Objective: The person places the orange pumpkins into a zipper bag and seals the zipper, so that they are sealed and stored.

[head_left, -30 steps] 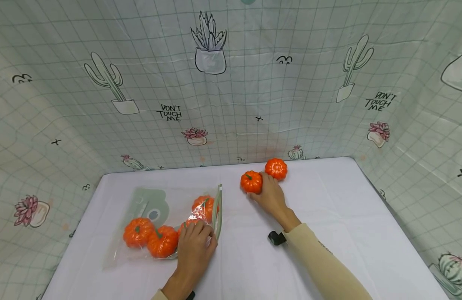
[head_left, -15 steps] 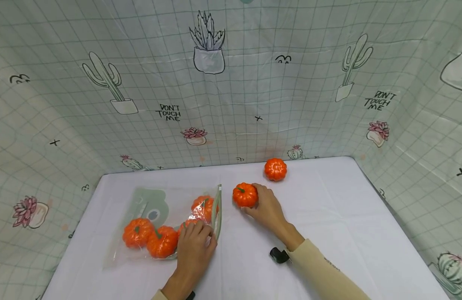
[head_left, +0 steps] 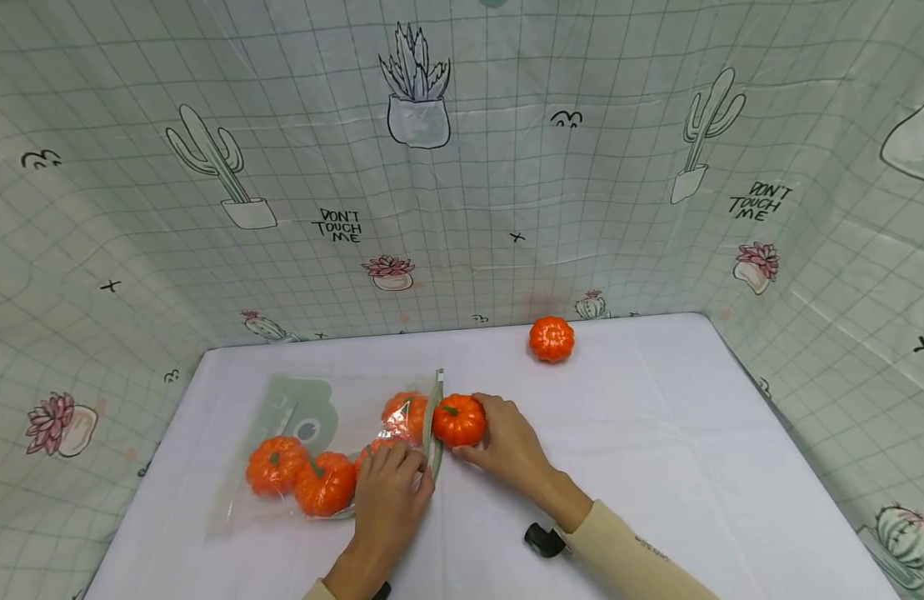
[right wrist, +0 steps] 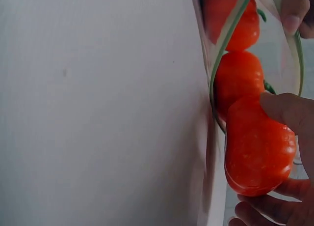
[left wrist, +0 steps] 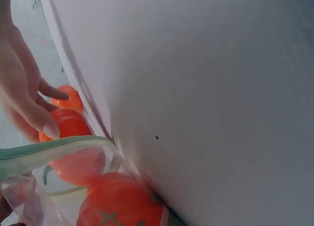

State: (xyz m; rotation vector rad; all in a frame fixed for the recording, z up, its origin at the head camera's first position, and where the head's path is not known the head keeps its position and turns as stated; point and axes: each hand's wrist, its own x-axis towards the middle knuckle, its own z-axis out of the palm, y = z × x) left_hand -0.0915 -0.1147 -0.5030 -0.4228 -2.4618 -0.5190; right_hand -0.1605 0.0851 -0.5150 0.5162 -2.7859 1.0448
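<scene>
Bag (head_left: pixel 312 433): clear zip type, flat on table (head_left: pixel 656 467), four pumpkins inside; left hand (head_left: pixel 387 492) pinches its open mouth just ahead of the fingertips. Pumpkin (head_left: pixel 458 420): gripped in curled fingers of right hand (head_left: pixel 506 446), now touching the bag mouth; a second ago it sat far back beside spare pumpkin (head_left: pixel 551 338), now well behind the fingers. Insertion appears imminent.

Left hand (head_left: pixel 387 492) apparently pinching; right hand (head_left: pixel 506 442) has fingers curled.

White table (head_left: pixel 656 467) backed by a cactus-print curtain (head_left: pixel 506 167) (grid-patterned, softly lit).
</scene>
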